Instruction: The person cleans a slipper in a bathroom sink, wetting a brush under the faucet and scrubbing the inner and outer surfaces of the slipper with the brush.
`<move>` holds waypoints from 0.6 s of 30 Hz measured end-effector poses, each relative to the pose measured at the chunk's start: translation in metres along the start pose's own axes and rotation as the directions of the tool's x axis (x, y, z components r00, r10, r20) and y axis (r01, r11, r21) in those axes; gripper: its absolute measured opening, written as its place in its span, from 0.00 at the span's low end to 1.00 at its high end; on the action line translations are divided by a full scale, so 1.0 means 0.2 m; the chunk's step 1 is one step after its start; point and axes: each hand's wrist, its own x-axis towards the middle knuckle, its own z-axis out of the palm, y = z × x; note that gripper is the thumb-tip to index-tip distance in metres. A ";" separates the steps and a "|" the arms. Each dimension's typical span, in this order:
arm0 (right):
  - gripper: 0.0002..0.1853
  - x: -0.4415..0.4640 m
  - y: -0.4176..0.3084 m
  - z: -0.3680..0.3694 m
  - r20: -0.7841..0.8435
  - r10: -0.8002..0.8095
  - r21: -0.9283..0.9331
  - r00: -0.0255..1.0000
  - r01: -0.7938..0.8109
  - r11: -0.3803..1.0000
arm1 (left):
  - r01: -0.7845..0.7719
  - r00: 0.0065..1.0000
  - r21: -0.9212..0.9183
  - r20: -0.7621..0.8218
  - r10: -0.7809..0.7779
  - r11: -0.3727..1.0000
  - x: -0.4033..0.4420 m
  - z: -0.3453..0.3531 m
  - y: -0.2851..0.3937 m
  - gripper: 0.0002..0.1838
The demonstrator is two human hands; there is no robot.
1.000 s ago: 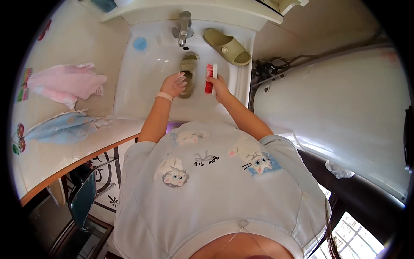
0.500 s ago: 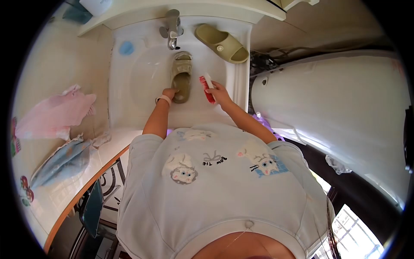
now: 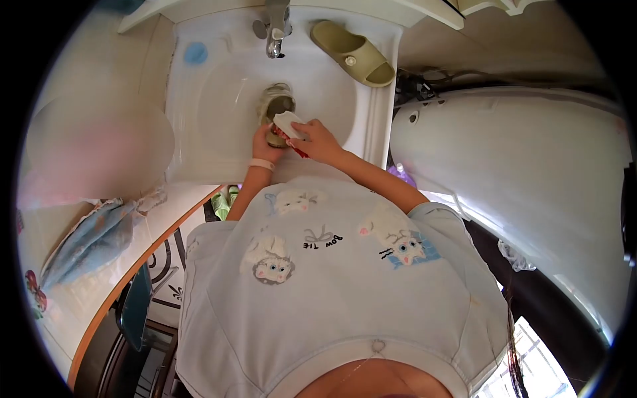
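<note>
In the basin of the white sink [image 3: 219, 156], my left hand [image 3: 265, 146] grips the near end of an olive slipper [image 3: 279, 103]. The fingers of my right hand [image 3: 314, 142] are closed on a brush [image 3: 289, 124] with a white back and red bristles. Its bristles face down against the slipper's near part, which the brush and my hands partly hide. A second olive slipper [image 3: 352, 53] rests on the sink's back right rim.
A chrome faucet [image 3: 276, 30] stands at the sink's back, with a blue round item [image 3: 196, 53] to its left. Blue cloth [image 3: 93, 242] and a blurred pink item [image 3: 86, 159] lie on the left. A large white appliance [image 3: 511, 159] stands on the right.
The brush in my right hand has moved left onto the slipper and turned bristles down. My left hand first took hold of the slipper's near end, and the slipper now looks more tilted.
</note>
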 end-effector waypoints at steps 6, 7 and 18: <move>0.27 0.09 0.05 -0.06 -0.160 0.114 -0.202 0.980 -0.146 0.969 | 0.068 0.997 -0.068 0.042 -0.065 0.995 -0.05 0.15 -0.06 0.20; 0.27 0.06 0.04 -0.03 -0.165 0.116 -0.203 0.979 -0.149 0.968 | 0.045 0.972 -0.169 0.236 -0.003 0.985 0.15 -0.12 -0.08 0.20; 0.26 0.05 0.01 -0.05 -0.017 0.067 -0.336 0.998 -0.069 0.939 | 0.066 0.996 -0.055 -0.055 -0.069 0.996 0.00 0.12 -0.18 0.26</move>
